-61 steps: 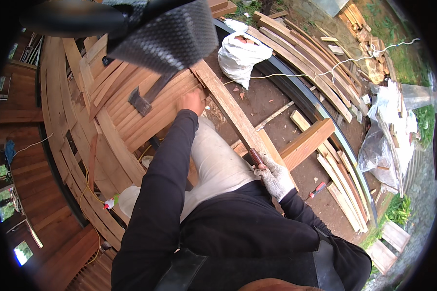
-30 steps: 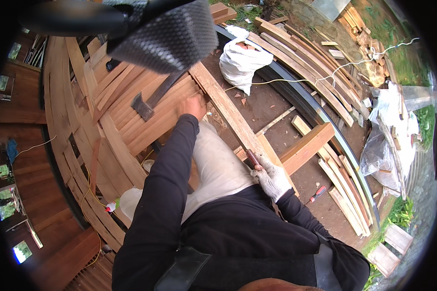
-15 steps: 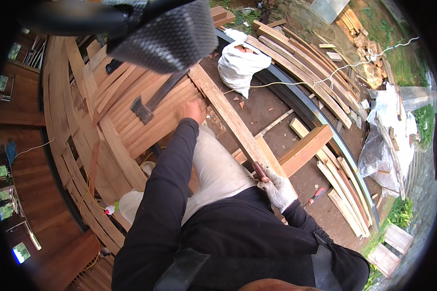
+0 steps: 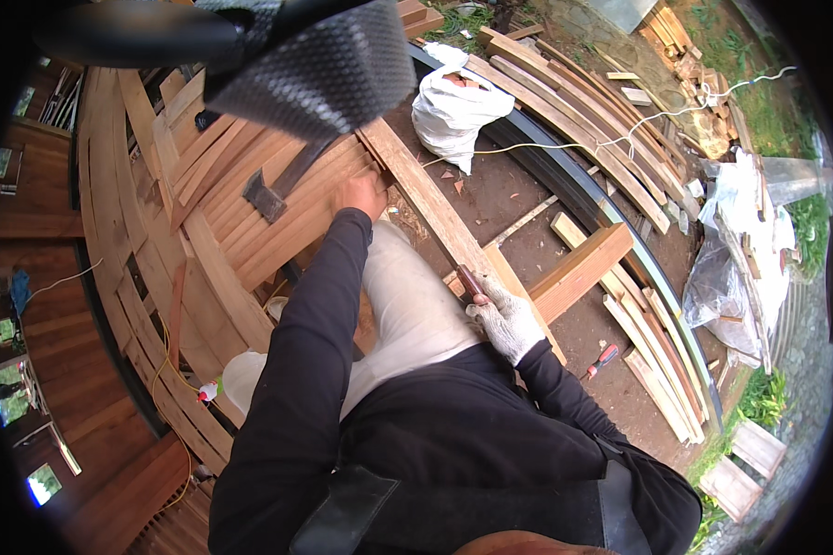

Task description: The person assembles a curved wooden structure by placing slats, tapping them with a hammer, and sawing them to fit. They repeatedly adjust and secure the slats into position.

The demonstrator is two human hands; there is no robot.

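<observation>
Head view: beside the long plank (image 4: 435,208), the bare left hand (image 4: 361,194) presses flat-fingered; the gloved right hand (image 4: 507,319) grips a brown handle (image 4: 469,282).

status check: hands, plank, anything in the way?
Left hand bare, pressing the long plank. Right hand gloved, shut on a dark-handled tool. White sack beyond the plank's far end, clear.

Outdoor carpentry site, timber planks (image 4: 565,111), dirt ground (image 4: 509,199)
</observation>
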